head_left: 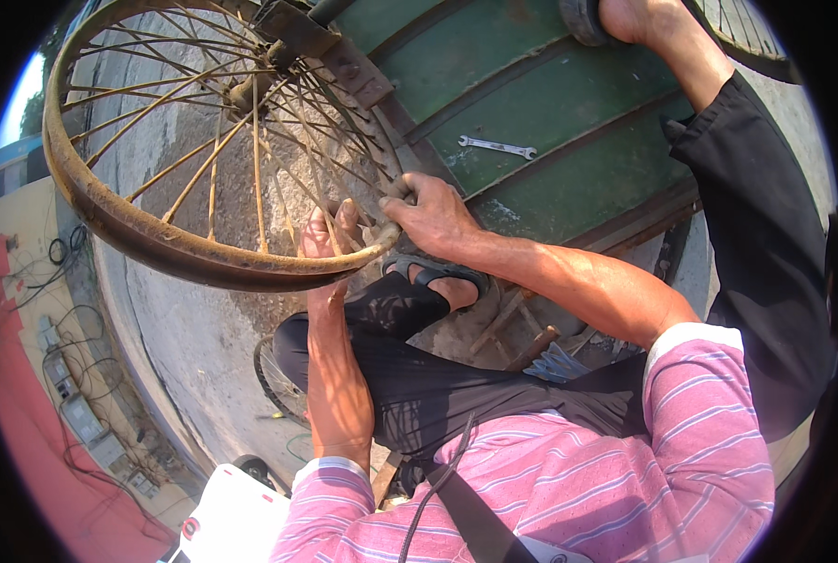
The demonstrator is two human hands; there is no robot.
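While the striped shirt sits close in over black trousers, both forearms reach out to the rusty spoked wheel, and look at that hold! The right hand is curled nearly closed round the rim, thumb and fingers hooked over it, presumably to steady that edge. Just beside it, the left hand comes up from under the rim, part-curled among the spokes; whether it grips one, I can't tell from here. Near side of the wheel is right over the lap, likely so both hands can work together. Farther out, the hub sits against a metal bracket, which seems to carry the wheel. Beyond, a wrench lies loose on the green panel, probably parked there within the right arm's reach.
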